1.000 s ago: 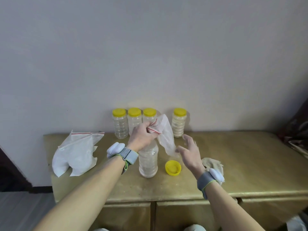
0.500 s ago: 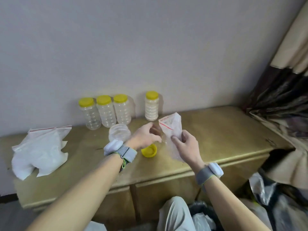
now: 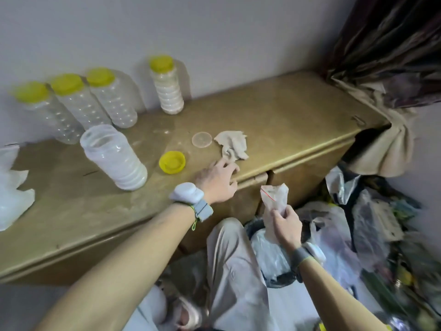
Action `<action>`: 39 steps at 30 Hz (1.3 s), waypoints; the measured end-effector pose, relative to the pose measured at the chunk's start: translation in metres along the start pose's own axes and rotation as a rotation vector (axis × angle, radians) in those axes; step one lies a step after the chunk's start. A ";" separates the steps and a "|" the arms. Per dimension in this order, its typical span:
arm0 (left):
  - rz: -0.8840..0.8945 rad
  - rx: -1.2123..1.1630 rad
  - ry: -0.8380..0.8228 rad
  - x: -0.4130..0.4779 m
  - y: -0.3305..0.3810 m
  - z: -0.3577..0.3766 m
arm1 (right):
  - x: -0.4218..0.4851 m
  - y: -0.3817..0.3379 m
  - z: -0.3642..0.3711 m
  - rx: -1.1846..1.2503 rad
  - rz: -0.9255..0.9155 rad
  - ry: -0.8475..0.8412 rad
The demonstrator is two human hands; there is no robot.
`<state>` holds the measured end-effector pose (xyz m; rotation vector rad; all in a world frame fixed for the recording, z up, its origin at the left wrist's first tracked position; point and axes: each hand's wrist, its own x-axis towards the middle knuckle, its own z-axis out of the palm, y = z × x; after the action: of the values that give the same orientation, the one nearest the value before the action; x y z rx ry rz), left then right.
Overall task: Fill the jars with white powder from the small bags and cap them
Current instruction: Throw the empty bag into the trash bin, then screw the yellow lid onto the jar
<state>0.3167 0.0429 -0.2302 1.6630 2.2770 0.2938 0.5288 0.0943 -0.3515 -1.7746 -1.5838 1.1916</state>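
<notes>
While the open jar [image 3: 114, 156] stands uncapped on the table [image 3: 298, 111], with white powder showing through its wall, its yellow cap [image 3: 172, 162] lies upturned just to its right, between the jar and the left hand [image 3: 218, 181]. That hand sits at the table's front edge, near the cap but apart from it. Its fingers are spread and loosely bent, and it holds nothing. Its fingertips reach the crumpled cloth [image 3: 232, 145]; whether they touch it I cannot tell.

The small bag [image 3: 274, 197] is off the table, lower and to the right, in front of the table's edge. The right hand [image 3: 285, 225] grips it from below, fingers and thumb curled round its lower part, so the red-striped mouth points up. The bag looks limp and creased. Under this hand is a bin [image 3: 281, 277] lined with clear plastic, beside the person's knee.

By the wall, three capped jars [image 3: 78, 106] stand in a row and look empty. A fourth, the filled jar [image 3: 168, 87], stands apart to their right, capped. A clear disc [image 3: 202, 139] lies just left of the cloth. A large bag [image 3: 12, 187] lies at the table's left end.
</notes>
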 end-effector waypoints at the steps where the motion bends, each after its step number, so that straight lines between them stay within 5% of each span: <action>1: 0.006 0.040 0.020 0.001 0.001 0.004 | 0.003 0.012 0.003 -0.056 0.043 -0.017; 9: -0.016 0.084 0.200 0.000 0.001 0.024 | 0.019 0.082 0.022 -0.358 0.254 -0.202; 17: -0.028 0.111 0.213 -0.004 0.005 0.028 | 0.016 0.102 0.025 -0.461 0.337 -0.199; 22: -0.032 0.098 0.151 -0.006 0.006 0.023 | 0.014 0.071 0.023 -0.291 0.113 -0.088; 31: -0.004 -0.035 0.008 -0.011 -0.007 -0.013 | -0.004 -0.084 0.022 -0.053 -0.678 -0.039; 39: -0.021 0.054 0.235 -0.032 -0.049 -0.094 | 0.009 -0.201 0.062 -0.226 -0.735 -0.206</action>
<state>0.2480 -0.0017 -0.1552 1.7089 2.4901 0.4485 0.3669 0.1344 -0.2224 -1.0169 -2.2822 0.8657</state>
